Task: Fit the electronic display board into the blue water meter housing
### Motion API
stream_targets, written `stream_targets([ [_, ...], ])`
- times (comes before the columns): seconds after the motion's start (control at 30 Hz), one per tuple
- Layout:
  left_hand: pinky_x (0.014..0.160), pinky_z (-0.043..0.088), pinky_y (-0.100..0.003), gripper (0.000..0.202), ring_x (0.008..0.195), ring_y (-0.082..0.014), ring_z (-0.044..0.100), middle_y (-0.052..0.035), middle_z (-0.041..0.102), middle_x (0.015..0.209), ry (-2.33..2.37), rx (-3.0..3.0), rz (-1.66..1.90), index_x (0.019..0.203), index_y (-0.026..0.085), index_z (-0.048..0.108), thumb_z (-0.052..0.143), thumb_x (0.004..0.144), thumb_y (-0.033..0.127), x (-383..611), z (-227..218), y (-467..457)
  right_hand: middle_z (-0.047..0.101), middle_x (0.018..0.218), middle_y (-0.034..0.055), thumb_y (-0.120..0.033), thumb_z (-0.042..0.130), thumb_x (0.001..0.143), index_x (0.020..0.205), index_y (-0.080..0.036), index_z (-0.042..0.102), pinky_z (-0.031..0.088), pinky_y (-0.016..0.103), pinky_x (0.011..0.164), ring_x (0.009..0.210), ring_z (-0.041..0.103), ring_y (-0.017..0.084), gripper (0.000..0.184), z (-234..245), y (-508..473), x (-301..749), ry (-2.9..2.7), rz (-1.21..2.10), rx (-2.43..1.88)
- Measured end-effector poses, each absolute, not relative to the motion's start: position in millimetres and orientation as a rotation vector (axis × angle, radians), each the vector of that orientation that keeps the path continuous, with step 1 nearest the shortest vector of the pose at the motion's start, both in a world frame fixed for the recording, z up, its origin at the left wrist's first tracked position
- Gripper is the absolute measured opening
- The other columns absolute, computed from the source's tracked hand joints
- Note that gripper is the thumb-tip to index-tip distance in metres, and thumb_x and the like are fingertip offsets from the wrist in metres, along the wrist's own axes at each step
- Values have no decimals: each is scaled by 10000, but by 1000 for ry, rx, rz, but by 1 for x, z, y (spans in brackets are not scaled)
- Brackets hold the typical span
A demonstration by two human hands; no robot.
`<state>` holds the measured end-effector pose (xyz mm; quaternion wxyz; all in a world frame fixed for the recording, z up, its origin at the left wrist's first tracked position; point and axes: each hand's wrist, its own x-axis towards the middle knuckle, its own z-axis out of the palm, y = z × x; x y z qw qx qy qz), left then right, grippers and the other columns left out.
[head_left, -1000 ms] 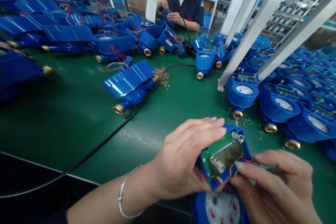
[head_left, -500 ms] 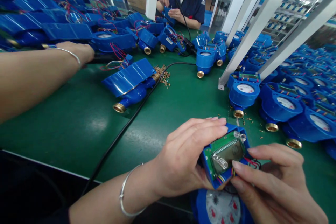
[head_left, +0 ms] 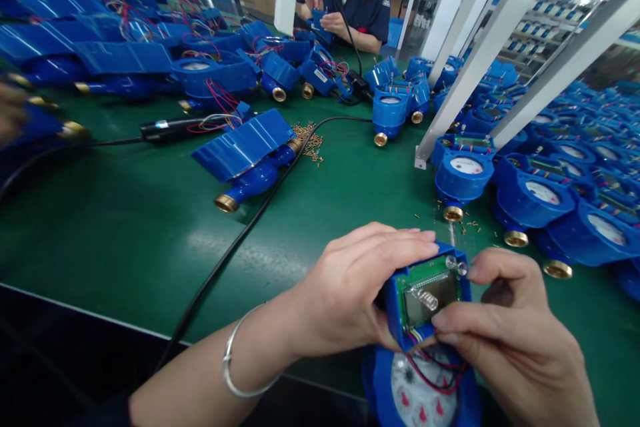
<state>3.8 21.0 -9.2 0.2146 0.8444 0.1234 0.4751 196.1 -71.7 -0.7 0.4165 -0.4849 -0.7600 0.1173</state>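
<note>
Lower centre, the left hand (head_left: 345,297) grips a blue housing (head_left: 395,307), the right hand (head_left: 525,320) closed at its edge (hold hidden); circuit board (head_left: 425,271) seated, wires (head_left: 445,391) looping outside, not yet in.

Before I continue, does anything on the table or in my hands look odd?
Yes: small brass-coloured pieces lie scattered near one meter, away from the main pile, so they look spilled. In the blue housing in your left hand, a coil crosses the display, perhaps displaced.
</note>
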Motion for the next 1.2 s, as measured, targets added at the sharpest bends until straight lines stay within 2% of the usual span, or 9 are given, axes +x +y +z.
stream_targets([
  [0.2,877,570,-312,650,977,-213,697,-136,709,1101,395,2288,1298,1168,140,537,805,650,426,5,-6,21,416,974,45,-128,604,873,869,-229,645,374,330,785,961,431,200,109,-1,-72,186,-1923,-54,-1220],
  [0.33,867,566,-305,709,949,-217,701,-124,714,1084,431,2184,1293,1152,156,547,848,577,441,7,-6,17,455,928,56,-151,633,873,852,-192,639,391,342,785,971,460,228,46,-1,-74,182,-1922,-272,-1201],
  [0.6,839,569,-322,733,918,-229,699,-117,712,1074,470,2081,1296,1141,172,556,864,524,419,10,-6,13,478,949,74,-144,658,857,863,-168,635,405,360,823,1007,467,243,34,-4,-72,182,-1913,-291,-1159],
  [0.83,803,576,-334,656,912,-226,688,-106,689,1088,497,2000,1337,1158,195,535,797,596,407,13,-7,7,427,1188,65,2,653,763,877,-228,600,447,368,872,1141,441,240,262,-10,-67,176,-1768,58,-1036],
  [0.9,826,569,-321,665,926,-219,685,-105,689,1091,497,2000,1374,1156,191,537,805,585,404,13,-9,7,411,1267,71,15,655,736,1019,-268,561,490,366,826,1143,463,237,411,-12,-66,172,-1677,102,-995],
  [0.97,855,562,-318,695,947,-217,681,-105,690,1101,488,2004,1404,1164,187,537,823,566,396,12,-10,8,402,1320,87,5,644,708,1196,-304,429,521,362,796,1146,482,233,616,-14,-66,171,-1602,143,-1008],
  [1.03,870,561,-330,733,964,-225,680,-112,687,1122,460,2005,1435,1179,185,532,837,546,391,12,-12,9,436,1303,110,-33,648,696,1289,-286,302,535,361,815,1135,508,228,732,-15,-67,173,-1645,192,-1067],
  [1.13,873,565,-356,755,973,-240,681,-125,682,1142,414,1997,1481,1187,181,532,842,537,408,13,-14,9,519,1198,125,-119,661,723,1325,-202,276,537,316,812,1041,580,211,720,-18,-69,178,-1776,236,-1186],
  [1.2,868,568,-353,754,969,-239,683,-128,685,1141,389,1996,1507,1188,178,536,841,541,416,14,-14,7,563,1124,106,-189,673,738,1294,-189,348,517,320,762,944,610,211,644,-19,-70,183,-1802,243,-1288],
])
